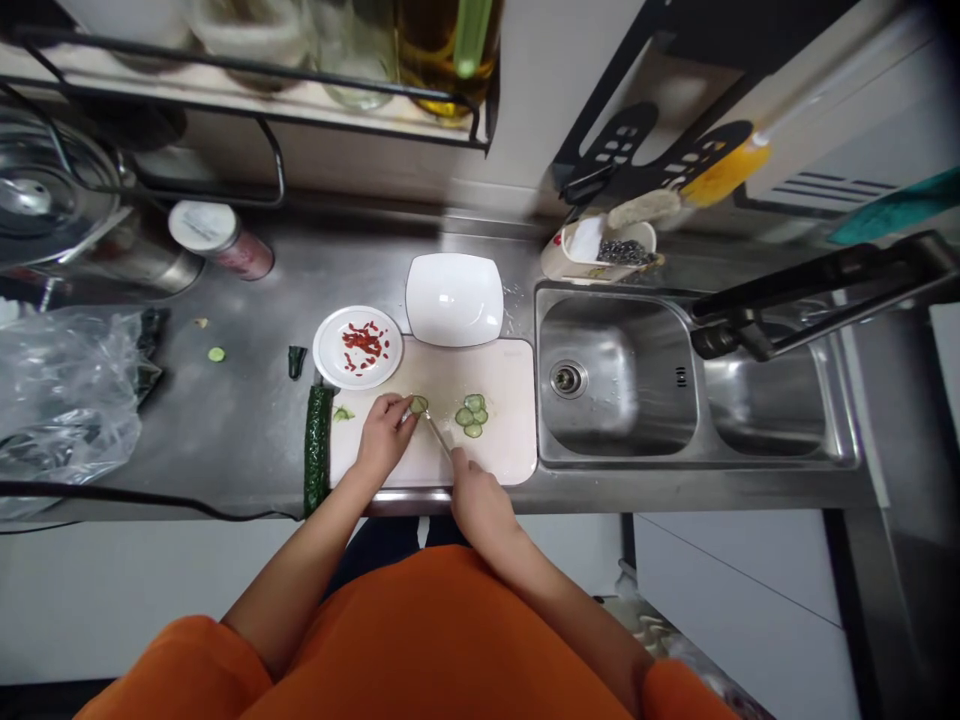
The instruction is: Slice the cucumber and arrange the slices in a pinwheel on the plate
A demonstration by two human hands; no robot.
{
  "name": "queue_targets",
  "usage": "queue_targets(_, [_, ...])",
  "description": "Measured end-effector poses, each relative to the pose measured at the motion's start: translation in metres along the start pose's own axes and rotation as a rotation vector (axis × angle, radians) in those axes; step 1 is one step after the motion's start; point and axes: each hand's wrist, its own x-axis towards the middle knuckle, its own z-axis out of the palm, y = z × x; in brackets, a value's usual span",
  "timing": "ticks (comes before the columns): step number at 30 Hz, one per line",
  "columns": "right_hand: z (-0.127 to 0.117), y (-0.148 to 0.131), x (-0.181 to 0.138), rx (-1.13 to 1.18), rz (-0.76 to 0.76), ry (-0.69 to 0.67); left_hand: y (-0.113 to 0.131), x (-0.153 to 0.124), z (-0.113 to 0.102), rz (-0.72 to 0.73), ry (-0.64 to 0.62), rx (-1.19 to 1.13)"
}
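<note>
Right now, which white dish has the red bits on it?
The round dish, left of the squarish dish: red bits lie scattered across its middle, while the squarish one shows none.

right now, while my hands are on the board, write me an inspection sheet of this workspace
surface: steel counter, with a pale cutting board on it; water drops beside the square white dish
job's things: knife, cucumber piece, cucumber slices on the board, uncut cucumber along its left edge, round plate of red pieces
clutter: plastic bag, canister, green scrap and dark green piece
hands: left hand holds the cucumber piece; right hand grips the knife
cables: dark cord near the counter's front edge; its source is unclear
surroundings: sink and faucet at right, shelf above
</note>
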Motion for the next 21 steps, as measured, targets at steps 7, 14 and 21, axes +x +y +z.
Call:
queue_targets(7, [-0.0037,-0.0031,0.001,-0.005,0.032,-0.034,-0.0004,0.001,-0.0007,-0.026,-0.008,-0.014])
queue_targets(14, [-0.0021,-0.0042,0.0023,0.011,0.028,-0.052,0.0031,0.0026,-0.0042,-0.075,-0.06,0.01])
queue_targets(21, [-0.0039,-0.0062,0.0035,0.013,0.038,-0.054,0.0022,0.0022,-0.0034,-0.074,-0.058,0.002])
